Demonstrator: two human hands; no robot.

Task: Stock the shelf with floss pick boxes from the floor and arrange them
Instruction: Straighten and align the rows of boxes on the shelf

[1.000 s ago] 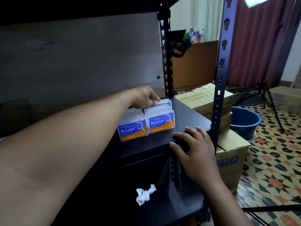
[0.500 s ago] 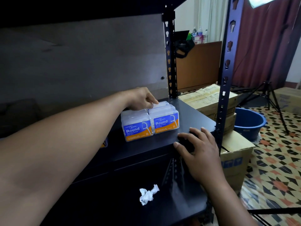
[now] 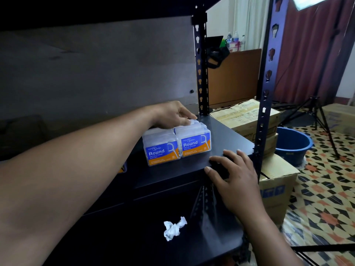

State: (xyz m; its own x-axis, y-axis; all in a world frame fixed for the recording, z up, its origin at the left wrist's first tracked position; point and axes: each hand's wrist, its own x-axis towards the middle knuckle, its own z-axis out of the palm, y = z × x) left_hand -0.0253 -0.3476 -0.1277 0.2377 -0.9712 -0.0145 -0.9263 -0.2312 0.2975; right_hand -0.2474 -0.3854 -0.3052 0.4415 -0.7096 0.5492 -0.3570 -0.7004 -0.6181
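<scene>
Little has shifted since a second ago: the left hand (image 3: 172, 116) is still at the back row and the right hand (image 3: 234, 175) still lies flat, fingers spread and holding nothing, on the 6 o'clock edge of the black metal shelf (image 3: 226, 135). The clear plastic floss pick boxes with blue-and-orange labels (image 3: 177, 144) stand upright, touching side by side near the shelf's middle. The left fingers curl over the lid of a rear box (image 3: 195, 121) behind the front pair.

These boxes look light, stiff and smooth-walled, so probably slippery. A pinch across the narrow sides or the lid seems safest, and one nudge could topple neighbours.

Bare shelf lies at 3 o'clock as far as the perforated upright post (image 3: 201, 73). The forearm hides 9 o'clock. Toward 6 o'clock the drop-off is near.
</scene>
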